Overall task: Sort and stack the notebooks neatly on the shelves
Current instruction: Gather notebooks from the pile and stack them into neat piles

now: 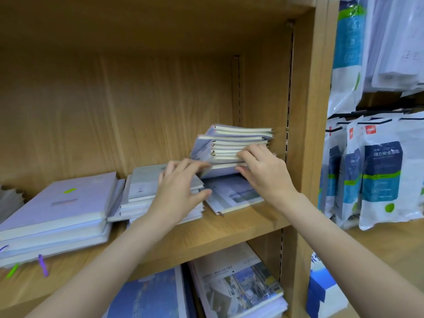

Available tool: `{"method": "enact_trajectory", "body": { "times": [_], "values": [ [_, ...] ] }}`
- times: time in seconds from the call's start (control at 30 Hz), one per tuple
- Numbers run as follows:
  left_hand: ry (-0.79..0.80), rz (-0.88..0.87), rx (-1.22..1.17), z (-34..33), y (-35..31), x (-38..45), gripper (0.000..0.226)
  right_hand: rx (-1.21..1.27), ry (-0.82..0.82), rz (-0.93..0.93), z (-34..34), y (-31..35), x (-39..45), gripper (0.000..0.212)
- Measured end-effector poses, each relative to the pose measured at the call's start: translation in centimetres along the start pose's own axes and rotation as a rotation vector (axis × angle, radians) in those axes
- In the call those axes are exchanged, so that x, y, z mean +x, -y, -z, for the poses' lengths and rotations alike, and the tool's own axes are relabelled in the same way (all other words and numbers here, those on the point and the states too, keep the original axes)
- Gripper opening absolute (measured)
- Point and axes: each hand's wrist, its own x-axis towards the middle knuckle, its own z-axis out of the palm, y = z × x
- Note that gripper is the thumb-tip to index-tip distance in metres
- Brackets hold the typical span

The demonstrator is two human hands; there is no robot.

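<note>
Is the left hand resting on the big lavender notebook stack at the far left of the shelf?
No, the left hand is over the middle stack, well right of the lavender stack, which nothing touches.

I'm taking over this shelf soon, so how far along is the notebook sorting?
Done: the lavender stack at left lies fairly square. In hand: the right hand grips the uneven spiral notebook pile, while the left hand hovers open over the grey stack. Left: squaring those two piles and the photo-cover notebook underneath.
</note>
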Motion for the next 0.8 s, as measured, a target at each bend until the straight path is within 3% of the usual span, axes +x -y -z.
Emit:
{"method": "enact_trajectory", "body": {
  "times": [0.17, 0.27, 0.43, 0.57, 0.8],
  "values": [
    [-0.144, 0.010, -0.246, -0.1, 0.1, 1.6, 0.035, -0.003, -0.059, -0.040, -0.6, 0.0, -0.2, 0.029],
    [0.032, -0.045, -0.302, -0.2, 0.0, 1.9, 0.047, 0.009, -0.045, -0.059, -0.8, 0.5, -0.5, 0.030],
    [0.151, -0.273, 0.047, -0.3, 0.9, 2.4, 0.055, -0.009, 0.064, -0.034, -1.6, 1.2, -1.8, 0.038],
    [0.122, -0.402, 0.269, -0.3, 1.7, 1.9, 0.064, -0.038, 0.056, -0.044, -2.0, 1.5, -2.4, 0.047],
    [0.174, -0.161, 0.242, 1.6, 1.6, 3.0, 0.073, -0.054, 0.070, 0.006, 2.2, -0.2, 0.6, 0.027]
  ]
}}
